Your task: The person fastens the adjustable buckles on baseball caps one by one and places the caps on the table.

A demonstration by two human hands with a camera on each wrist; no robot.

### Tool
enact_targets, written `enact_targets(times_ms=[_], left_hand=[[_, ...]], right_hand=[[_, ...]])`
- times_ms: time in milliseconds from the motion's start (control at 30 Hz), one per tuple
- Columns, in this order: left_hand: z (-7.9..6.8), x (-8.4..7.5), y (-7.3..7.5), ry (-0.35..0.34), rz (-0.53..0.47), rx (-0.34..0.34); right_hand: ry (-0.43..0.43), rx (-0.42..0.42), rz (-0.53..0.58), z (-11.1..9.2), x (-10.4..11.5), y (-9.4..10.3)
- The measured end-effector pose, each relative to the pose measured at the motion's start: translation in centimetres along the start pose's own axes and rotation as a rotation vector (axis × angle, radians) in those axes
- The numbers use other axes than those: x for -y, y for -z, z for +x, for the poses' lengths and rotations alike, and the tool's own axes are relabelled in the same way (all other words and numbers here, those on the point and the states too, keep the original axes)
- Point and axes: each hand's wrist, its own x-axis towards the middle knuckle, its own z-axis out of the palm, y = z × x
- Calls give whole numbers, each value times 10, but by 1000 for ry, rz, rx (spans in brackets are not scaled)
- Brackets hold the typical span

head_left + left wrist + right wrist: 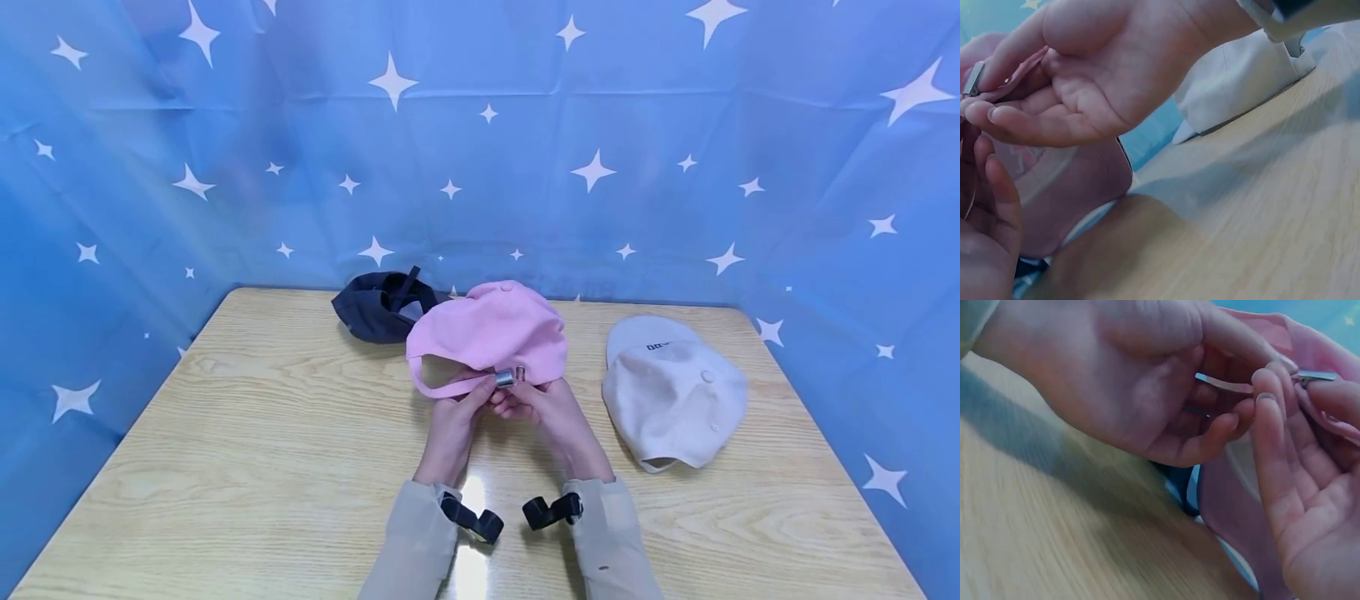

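Observation:
A pink baseball cap (495, 329) is held up near the middle of the table, its rear opening towards me. My left hand (453, 425) pinches the back strap (442, 388) beside a silver metal buckle (505, 378), thumb on top. From the other side my right hand (557, 418) pinches the strap end next to the buckle. In the right wrist view the thumbs lie close to the buckle (1316, 375), and the fingertips of both hands nearly meet beneath it. The brim (1079, 187) hangs below the hands in the left wrist view.
Behind the pink cap to the left lies a black cap (375, 308). A white cap (675, 392) with dark lettering sits on the right of the wooden table (262, 450). A blue star-patterned cloth (480, 150) surrounds the back and sides.

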Motion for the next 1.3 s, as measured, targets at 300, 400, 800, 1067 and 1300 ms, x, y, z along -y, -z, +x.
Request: enact_targets(times_ms=[300, 400, 800, 1067, 1300], left_hand=[[5, -3, -3, -119, 45, 46], [10, 5, 5, -108, 39, 98], [25, 34, 23, -33, -49, 231], [29, 33, 23, -39, -26, 212], [12, -5, 5, -19, -76, 253]], right_hand=[[42, 30, 188, 1, 2, -6], [52, 7, 185, 0, 5, -8], [51, 36, 107, -3, 12, -9], [79, 135, 140, -1, 9, -9], [122, 173, 236, -1, 8, -10]])
